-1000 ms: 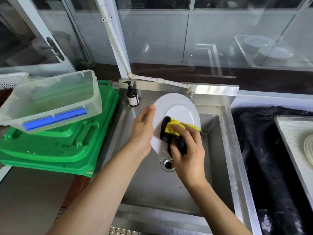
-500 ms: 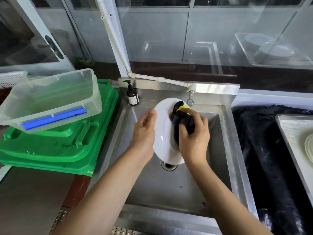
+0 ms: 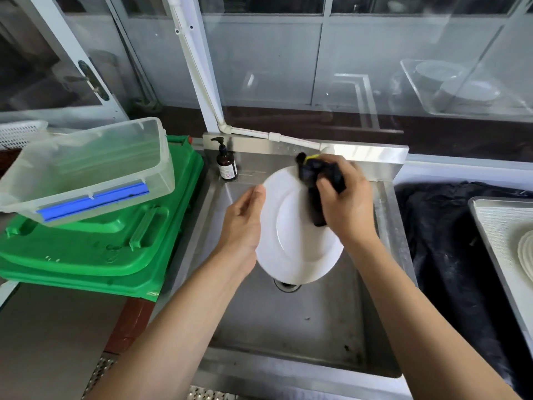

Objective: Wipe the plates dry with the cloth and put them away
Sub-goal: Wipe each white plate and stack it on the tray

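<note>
— Where is the plate, and what are your hands doing with it?

— I hold the white plate (image 3: 291, 241) tilted on edge above the steel sink (image 3: 302, 321), over the drain (image 3: 287, 285). My left hand (image 3: 242, 223) grips its left rim, thumb along the edge, the other fingers hidden behind. My right hand (image 3: 344, 203) is closed round the dark cloth (image 3: 314, 180) with its yellow patch, bunched up, pressing it against the plate's upper right face.

— What is around the sink?

— A brown pump bottle (image 3: 226, 166) stands at the back left corner, under the steel splashback (image 3: 372, 155). To my left a clear plastic tub (image 3: 95, 166) with a blue clip sits tilted on stacked green crates (image 3: 95, 249). A white mesh basket (image 3: 20, 134) shows behind it. To my right a black sheet (image 3: 450, 249) lies crumpled on the counter, beside a steel tray (image 3: 496, 226) with a few pale plates (image 3: 526, 252) stacked at the picture's edge.

— And the room behind?

— Glass panels in white frames (image 3: 320, 53), with a white pipe (image 3: 199, 79) running down to the sink's back. The glass reflects a tray of dishes, faint.
</note>
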Motion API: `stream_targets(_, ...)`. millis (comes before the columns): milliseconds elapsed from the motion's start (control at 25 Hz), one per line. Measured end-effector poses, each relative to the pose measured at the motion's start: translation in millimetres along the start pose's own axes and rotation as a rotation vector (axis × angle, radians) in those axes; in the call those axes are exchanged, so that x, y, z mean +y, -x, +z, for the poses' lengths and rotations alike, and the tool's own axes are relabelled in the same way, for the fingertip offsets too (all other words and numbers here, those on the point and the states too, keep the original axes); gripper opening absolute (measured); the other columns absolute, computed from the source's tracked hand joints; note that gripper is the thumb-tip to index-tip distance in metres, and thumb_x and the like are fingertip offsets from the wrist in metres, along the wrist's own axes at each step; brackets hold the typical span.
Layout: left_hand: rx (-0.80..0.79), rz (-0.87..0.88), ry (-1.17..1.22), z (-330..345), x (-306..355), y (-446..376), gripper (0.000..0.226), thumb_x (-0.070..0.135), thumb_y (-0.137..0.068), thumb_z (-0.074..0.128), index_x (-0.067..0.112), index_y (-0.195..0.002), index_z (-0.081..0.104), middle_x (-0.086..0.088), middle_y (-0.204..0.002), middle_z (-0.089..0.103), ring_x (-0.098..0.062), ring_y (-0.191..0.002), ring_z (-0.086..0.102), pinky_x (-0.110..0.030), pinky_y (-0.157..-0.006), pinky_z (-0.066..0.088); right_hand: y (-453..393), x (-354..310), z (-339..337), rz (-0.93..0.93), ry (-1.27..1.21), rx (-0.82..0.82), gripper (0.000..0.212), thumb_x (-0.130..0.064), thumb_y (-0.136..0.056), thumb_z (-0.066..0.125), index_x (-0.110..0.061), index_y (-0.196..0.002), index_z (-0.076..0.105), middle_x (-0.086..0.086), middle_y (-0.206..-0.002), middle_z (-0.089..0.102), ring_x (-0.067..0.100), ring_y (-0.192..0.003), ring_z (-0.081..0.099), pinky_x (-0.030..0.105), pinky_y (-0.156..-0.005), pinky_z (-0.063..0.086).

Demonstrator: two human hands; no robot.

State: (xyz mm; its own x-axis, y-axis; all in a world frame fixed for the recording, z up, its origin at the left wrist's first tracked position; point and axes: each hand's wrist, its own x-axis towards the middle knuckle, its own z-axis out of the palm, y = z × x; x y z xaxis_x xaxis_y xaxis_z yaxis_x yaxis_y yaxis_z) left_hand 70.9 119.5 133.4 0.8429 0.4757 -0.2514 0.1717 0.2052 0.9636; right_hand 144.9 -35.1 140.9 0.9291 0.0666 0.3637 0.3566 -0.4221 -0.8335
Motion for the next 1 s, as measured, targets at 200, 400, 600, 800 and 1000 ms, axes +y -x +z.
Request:
stream_targets(200,0.054,-0.106,0.153,-3,16,-2,0.020,0.041,-0.099,0.061,0.029,-0.113,0.067,-0.002,-0.126,0.071,-0.026,-0.123,0.062,-0.051,-0.110,0.046,61,31,2,0.245,-0.115,0.205,0.040,-0.007,-0.087,0.056,-0.033,-0.116,0.068,0.000,-0.113,0.065,0.002,-0.103,0.061,0.027,-0.099,0.048)
stream_targets(400,0.069,-0.133,0.252,5,21,-5,0.040,0.039,-0.102,0.058,0.018,-0.135,0.062,-0.005,-0.135,0.066,-0.028,-0.129,0.058,-0.052,-0.113,0.043,138,29,24,0.118,-0.133,0.280,0.038,-0.014,-0.089,0.057,-0.032,-0.120,0.068,-0.004,-0.125,0.056,0.011,-0.122,0.059,0.023,-0.104,0.045)
stream_targets(600,0.097,-0.137,0.291,16,15,-1,0.021,0.031,-0.102,0.058,0.018,-0.114,0.069,-0.004,-0.112,0.076,-0.023,-0.108,0.070,-0.042,-0.096,0.058,139,14,34,-0.341,0.091,0.047,0.037,-0.012,-0.087,0.064,-0.024,-0.122,0.066,0.008,-0.137,0.049,0.024,-0.132,0.050,0.038,-0.111,0.040)
stream_targets(800,0.025,-0.154,0.292,9,15,-1,0.019,0.036,-0.103,0.055,0.027,-0.094,0.069,0.005,-0.076,0.077,-0.013,-0.067,0.073,-0.029,-0.060,0.062,104,-3,34,-0.438,0.162,0.000,0.038,-0.009,-0.087,0.070,-0.021,-0.124,0.067,0.013,-0.135,0.053,0.034,-0.122,0.054,0.043,-0.106,0.043)
stream_targets(1000,0.014,-0.155,0.262,7,19,6,0.019,0.034,-0.103,0.056,0.026,-0.094,0.070,0.002,-0.077,0.077,-0.017,-0.070,0.073,-0.032,-0.063,0.062,117,-7,41,-0.355,0.148,0.012,0.046,-0.011,-0.085,0.070,-0.027,-0.127,0.063,0.007,-0.135,0.050,0.030,-0.120,0.055,0.035,-0.107,0.043)
